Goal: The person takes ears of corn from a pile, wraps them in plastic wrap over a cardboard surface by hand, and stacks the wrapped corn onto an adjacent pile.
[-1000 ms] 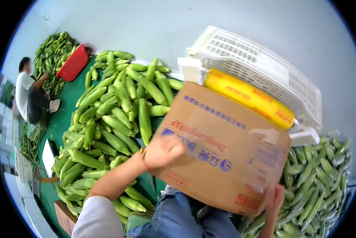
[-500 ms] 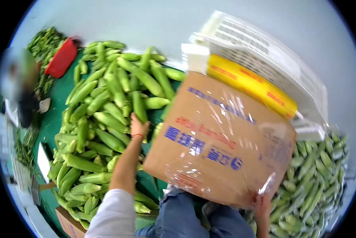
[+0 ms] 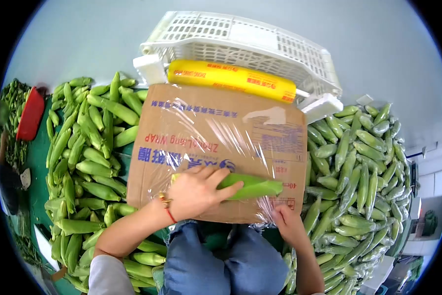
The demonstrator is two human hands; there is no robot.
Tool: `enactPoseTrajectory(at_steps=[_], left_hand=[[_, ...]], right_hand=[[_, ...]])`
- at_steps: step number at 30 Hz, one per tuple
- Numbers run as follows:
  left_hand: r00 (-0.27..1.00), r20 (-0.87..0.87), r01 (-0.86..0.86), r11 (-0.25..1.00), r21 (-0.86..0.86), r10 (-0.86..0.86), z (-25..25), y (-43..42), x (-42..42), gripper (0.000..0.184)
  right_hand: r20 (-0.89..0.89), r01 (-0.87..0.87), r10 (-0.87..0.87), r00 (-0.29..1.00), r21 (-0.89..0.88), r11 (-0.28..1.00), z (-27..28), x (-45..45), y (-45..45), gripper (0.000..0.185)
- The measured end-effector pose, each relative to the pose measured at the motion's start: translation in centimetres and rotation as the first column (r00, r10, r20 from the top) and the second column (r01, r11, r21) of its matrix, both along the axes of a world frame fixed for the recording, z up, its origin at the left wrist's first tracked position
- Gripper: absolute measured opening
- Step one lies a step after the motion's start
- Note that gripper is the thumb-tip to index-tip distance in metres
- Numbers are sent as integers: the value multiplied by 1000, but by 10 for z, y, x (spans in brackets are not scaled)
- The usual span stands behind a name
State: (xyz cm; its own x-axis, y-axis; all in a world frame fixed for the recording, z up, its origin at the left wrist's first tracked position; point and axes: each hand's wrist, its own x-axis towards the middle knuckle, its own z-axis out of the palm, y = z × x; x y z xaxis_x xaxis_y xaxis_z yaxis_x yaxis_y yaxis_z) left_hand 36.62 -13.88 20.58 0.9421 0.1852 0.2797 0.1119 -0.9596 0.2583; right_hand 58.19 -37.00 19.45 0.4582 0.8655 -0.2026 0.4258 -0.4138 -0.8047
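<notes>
Ear of green corn (image 3: 254, 187), lying crosswise on the film-covered cardboard box (image 3: 220, 130) before your knees (image 3: 196, 260). Your left hand (image 3: 198, 192) grasps it from above; the end toward your left is mostly hidden beneath the palm, while the other end shows, pointing right. The same hand covers part of the blue lettering on the box. Your right hand (image 3: 286, 222), at the near right corner of the box, pinches the gathered edge of the clear film (image 3: 266, 205); creases and glare partly mask its fingertips. Elsewhere the film can be traced mainly by bright streaks, and its outline is hard to follow. Beyond the box, note the yellow roll (image 3: 230, 79) between white end pieces; it hides the lower part of the white slotted crate (image 3: 250, 37). To your left, a heap of unwrapped ears (image 3: 93, 172); to your right, a heap of wrapped ears (image 3: 361, 191), partly covered by your forearm. At far left, near the red basin (image 3: 31, 114), another person (image 3: 7, 182) is blurred and cut off by the dark rim of view.
</notes>
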Motion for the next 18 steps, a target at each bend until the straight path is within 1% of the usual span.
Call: enactPoseTrajectory(at_steps=[1, 2, 3, 4, 5, 6, 7, 8, 9, 10, 11, 12, 14, 15, 16, 17, 18], left_hand=[[998, -53, 41, 998, -37, -43, -2, -3, 11, 58], [993, -110, 17, 991, -133, -31, -1, -2, 16, 59], [984, -176, -18, 972, -234, -24, 1, 1, 19, 59], [970, -240, -61, 944, -323, -20, 3, 3, 20, 59], [975, -217, -41, 935, -353, -40, -9, 2, 23, 60], [996, -88, -49, 977, -209, 31, -11, 0, 20, 61], [996, 44, -78, 995, -70, 81, -13, -8, 13, 62], [978, 177, -121, 990, 66, 107, -16, -20, 6, 63], [957, 214, -184, 980, -76, 196, -21, -33, -20, 64], [888, 295, -333, 935, -117, 353, -28, -47, -39, 66], [870, 184, -441, 888, -128, 458, -42, -54, -56, 55], [828, 58, -546, 826, -138, 557, -54, -61, -72, 43], [851, -76, -519, 807, -283, 520, -60, -40, -106, 28], [723, 73, -576, 657, -486, 687, -35, -16, -90, 12], [731, 69, -512, 613, -602, 679, -7, 12, -74, 12], [782, 192, -437, 742, -508, 593, 0, 42, -54, 12], [846, 238, -367, 845, -388, 477, 4, 70, -25, 11]], right_hand=[[-358, 153, -118, 926, 71, 986, 17, 9, -6, 13], [-679, 315, -185, 711, 72, 946, 24, 14, -10, 15], [-494, 233, -130, 860, 153, 960, 21, 10, -5, 18], [-277, 129, -65, 959, 218, 967, 14, 2, 12, 23], [-30, -4, 13, 999, 275, 961, 4, -4, 41, 27], [220, -151, 85, 972, 303, 941, -6, -10, 69, 31], [453, -294, 139, 880, 290, 911, -13, -13, 83, 36], [542, -328, 151, 827, 247, 912, -19, -12, 86, 39], [628, -355, 153, 763, 210, 911, -27, -10, 92, 42], [705, -373, 147, 693, 177, 911, -34, -9, 100, 45], [768, -369, 98, 633, 188, 910, -39, -8, 106, 40], [747, -351, 99, 657, 187, 918, -39, -9, 106, 38], [731, -328, 75, 678, 210, 921, -34, -4, 123, 33], [743, -356, 36, 668, 277, 893, -34, -3, 129, 26], [737, -389, 70, 673, 271, 880, -35, -3, 131, 25], [733, -413, 92, 674, 271, 870, -37, -3, 131, 24], [729, -432, 112, 675, 268, 861, -38, -3, 132, 24]])
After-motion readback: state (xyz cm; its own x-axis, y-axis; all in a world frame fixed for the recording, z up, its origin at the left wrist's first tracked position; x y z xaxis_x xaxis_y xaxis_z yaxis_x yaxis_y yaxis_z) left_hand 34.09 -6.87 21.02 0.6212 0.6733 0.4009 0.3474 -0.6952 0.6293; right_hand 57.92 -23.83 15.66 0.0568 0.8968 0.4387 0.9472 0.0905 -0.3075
